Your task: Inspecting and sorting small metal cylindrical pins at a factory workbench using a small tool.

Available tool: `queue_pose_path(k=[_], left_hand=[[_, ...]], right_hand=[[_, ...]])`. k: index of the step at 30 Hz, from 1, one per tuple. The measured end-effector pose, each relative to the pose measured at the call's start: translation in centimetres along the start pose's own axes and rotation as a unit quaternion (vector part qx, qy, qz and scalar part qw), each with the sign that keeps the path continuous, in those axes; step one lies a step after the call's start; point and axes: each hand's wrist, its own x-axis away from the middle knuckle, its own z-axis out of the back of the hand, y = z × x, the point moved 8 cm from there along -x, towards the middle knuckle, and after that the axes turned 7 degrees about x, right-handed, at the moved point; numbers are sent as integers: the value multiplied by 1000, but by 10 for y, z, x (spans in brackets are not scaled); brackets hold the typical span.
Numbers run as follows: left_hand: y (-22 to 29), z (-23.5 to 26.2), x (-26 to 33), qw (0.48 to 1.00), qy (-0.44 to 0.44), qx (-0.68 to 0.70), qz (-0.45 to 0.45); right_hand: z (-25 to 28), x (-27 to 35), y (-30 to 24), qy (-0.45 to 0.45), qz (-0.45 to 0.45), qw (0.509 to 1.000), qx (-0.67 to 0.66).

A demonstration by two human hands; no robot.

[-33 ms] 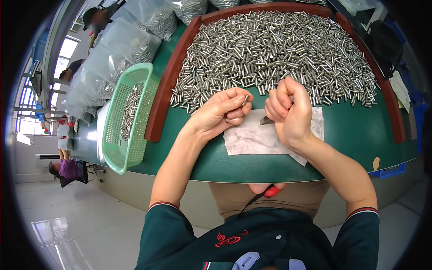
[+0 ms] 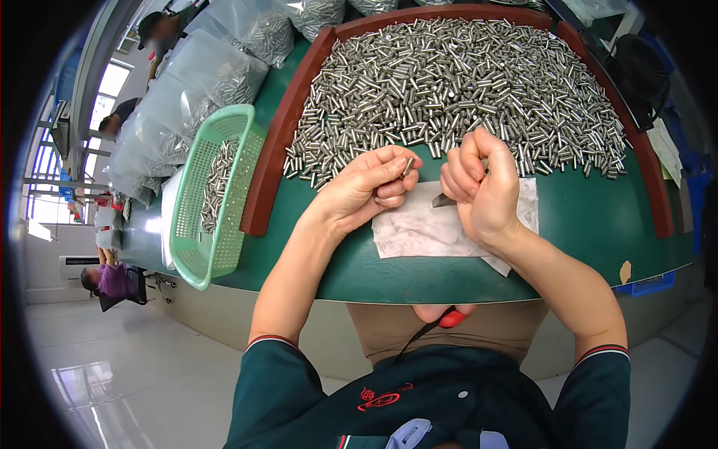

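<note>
My left hand (image 2: 374, 183) pinches a short metal pin (image 2: 407, 167) between thumb and fingertips, just above the near edge of the pile. Close by on the right, my right hand (image 2: 482, 183) is closed around a tool with a flat grey tip (image 2: 442, 200); the fist hides the rest, so its kind does not show. Beneath both hands, a stained whitish cloth (image 2: 419, 233) lies on the green tabletop (image 2: 583, 217). A wide heap of similar metal pins (image 2: 464, 82) spreads beyond my hands.
A dark red raised border (image 2: 280, 142) frames the heap. To its left stands a green perforated basket (image 2: 247, 187) holding pins (image 2: 218, 187). Clear plastic bags of pins (image 2: 224, 75) line the far left. A black fan (image 2: 639, 71) is at the right. Other people sit at left.
</note>
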Motion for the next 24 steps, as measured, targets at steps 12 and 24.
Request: queue_pose_path(k=[12, 24], left_hand=[[0, 2, 0, 1000, 5, -14, -9], [0, 2, 0, 1000, 9, -12, -4]], right_hand=[[0, 0, 0, 4, -1, 1000, -6], [1, -1, 0, 0, -2, 1000, -15]])
